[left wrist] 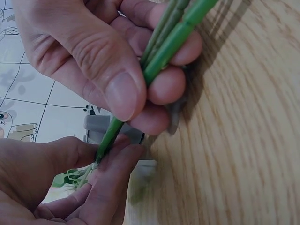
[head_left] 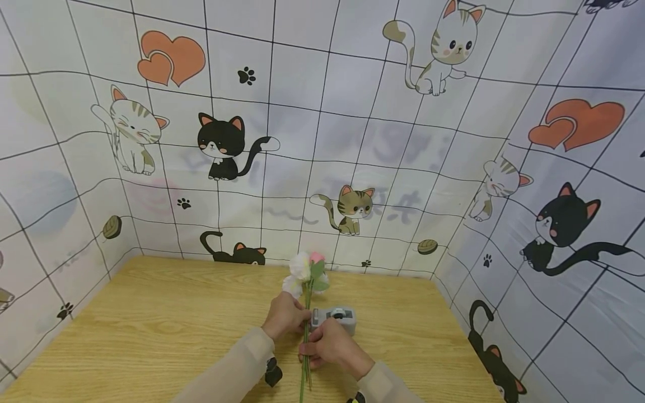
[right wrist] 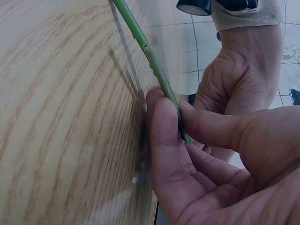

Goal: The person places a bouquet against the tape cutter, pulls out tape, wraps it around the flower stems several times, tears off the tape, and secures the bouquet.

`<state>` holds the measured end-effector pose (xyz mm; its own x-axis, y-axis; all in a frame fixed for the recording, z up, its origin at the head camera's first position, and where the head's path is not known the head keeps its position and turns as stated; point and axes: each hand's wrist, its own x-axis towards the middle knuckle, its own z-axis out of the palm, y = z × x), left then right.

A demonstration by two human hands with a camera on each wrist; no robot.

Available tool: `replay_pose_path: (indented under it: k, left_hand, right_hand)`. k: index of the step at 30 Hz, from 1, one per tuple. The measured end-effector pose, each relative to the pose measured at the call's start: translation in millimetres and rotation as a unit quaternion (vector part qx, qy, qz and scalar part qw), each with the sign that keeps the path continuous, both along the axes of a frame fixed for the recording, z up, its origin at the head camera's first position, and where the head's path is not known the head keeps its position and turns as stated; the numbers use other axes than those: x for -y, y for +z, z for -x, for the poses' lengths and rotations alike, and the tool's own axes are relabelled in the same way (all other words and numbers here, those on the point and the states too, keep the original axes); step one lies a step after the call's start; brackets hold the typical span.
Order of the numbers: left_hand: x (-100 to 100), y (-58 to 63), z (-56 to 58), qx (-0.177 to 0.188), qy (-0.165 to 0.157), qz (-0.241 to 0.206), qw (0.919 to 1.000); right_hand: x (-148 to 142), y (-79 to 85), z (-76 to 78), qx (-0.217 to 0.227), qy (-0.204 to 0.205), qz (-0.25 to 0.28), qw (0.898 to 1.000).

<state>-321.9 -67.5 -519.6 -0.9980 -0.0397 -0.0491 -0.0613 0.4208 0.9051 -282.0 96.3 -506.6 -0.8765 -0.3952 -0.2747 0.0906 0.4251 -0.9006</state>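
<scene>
A small bunch of artificial-looking flowers, with white blooms (head_left: 300,266), a pink bloom (head_left: 317,257) and green leaves (head_left: 317,270), points toward the back wall. Its thin green stems (head_left: 307,299) run toward the front edge of the view. Just below the blooms, my left hand (head_left: 283,317) pinches the stems between thumb and fingers. Lower down, my right hand (head_left: 333,342) holds them too, its thumb (left wrist: 123,93) pressed on a thick green stem (left wrist: 176,47). In the right wrist view, the right hand's fingertips close around the stem (right wrist: 154,65) just above the tabletop.
Behind my right hand sits a small grey-white boxy object (head_left: 347,320) with a dark round part on top. The wooden table (head_left: 191,313) meets cloth walls (head_left: 302,129) printed with cats and grid lines at the back and sides.
</scene>
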Motion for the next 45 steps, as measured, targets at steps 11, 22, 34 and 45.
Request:
replay_pose_path:
  k: [11, 22, 34, 45]
  left_hand:
    - [0, -1.7, 1.2, 0.003, 0.007, 0.015, 0.9999]
    - [9, -4.5, -0.1, 0.037, -0.025, -0.032, 0.9985]
    - [15, 8.7, -7.9, 0.059, -0.045, -0.078, 0.9942]
    - [26, 20.9, -12.6, 0.057, -0.043, -0.121, 0.9901]
  right_hand:
    - [1, -0.6, 0.4, -0.007, 0.008, -0.002, 1.000]
    - [4, -4.0, -0.5, 0.011, 0.013, -0.001, 1.000]
    - [3, -2.8, -1.9, 0.008, 0.012, -0.001, 1.000]
    - [4, 7.2, -2.8, 0.009, 0.024, 0.032, 0.999]
